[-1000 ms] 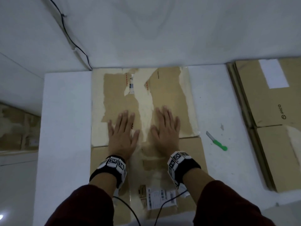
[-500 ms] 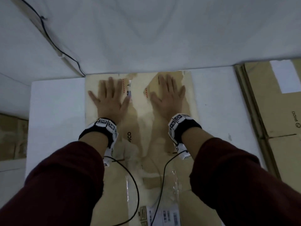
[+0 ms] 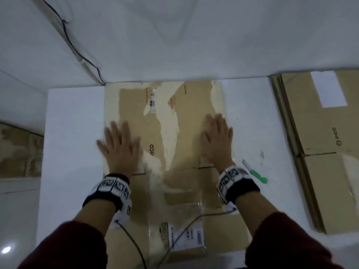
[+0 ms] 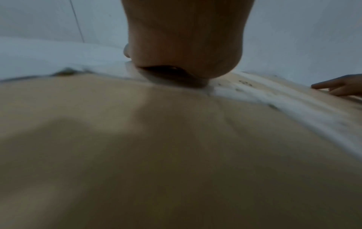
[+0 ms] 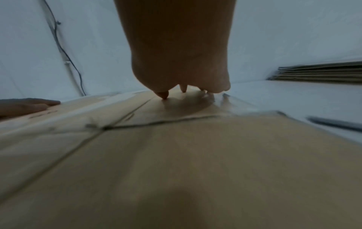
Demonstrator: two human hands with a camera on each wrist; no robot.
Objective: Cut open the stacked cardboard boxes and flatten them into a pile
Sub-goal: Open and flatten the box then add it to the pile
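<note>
A flattened cardboard box (image 3: 186,136), brown with torn pale patches and a shipping label near me, lies in the middle of the white table (image 3: 73,136). My left hand (image 3: 118,144) presses flat on its left edge, fingers spread. Near the right edge my right hand (image 3: 217,138) also presses down flat. In the left wrist view the palm (image 4: 184,46) lies on the cardboard (image 4: 156,147). The right wrist view shows the right hand's fingertips (image 5: 164,94) touching the cardboard (image 5: 195,162). A green-handled knife (image 3: 254,171) lies on the table just right of my right wrist.
A pile of flattened boxes (image 3: 326,144) lies at the right end of the table, seen edge-on as the pile (image 5: 317,74) in the right wrist view. A black cable (image 3: 77,49) runs down the wall corner behind. More cardboard (image 3: 19,152) lies low at the left.
Both hands slid back from the far end of the box and spread apart towards its left and right edges. The knife is in sight again.
</note>
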